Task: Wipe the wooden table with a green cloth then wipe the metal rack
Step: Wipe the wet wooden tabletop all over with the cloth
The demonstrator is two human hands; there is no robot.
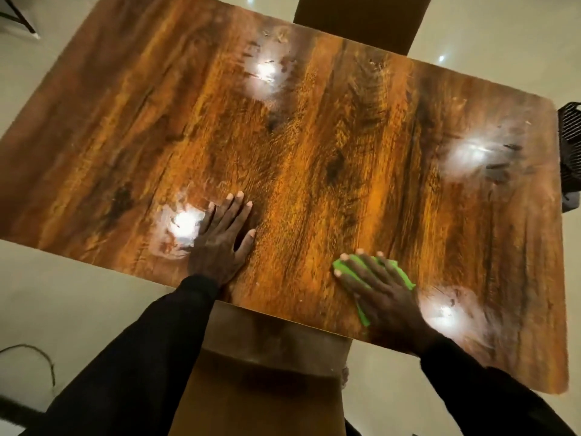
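head view looks down on the wooden surface [314, 136], where four bright glare patches wash out the grain. left hand [220, 243] lies flat on it near the front edge, fingers spread, holding nothing. right hand [382, 297] presses flat, fingers straight and apart, on the green cloth [402, 278], which sits on the surface near the front edge; the hand hides most of the cloth, only its fringes showing. both arms wear dark sleeves. a brown chair back [270, 350] covers part of the front edge between the hands. a dark slatted rack [570, 136] beyond the right end is cut off by the frame and hard to make out.
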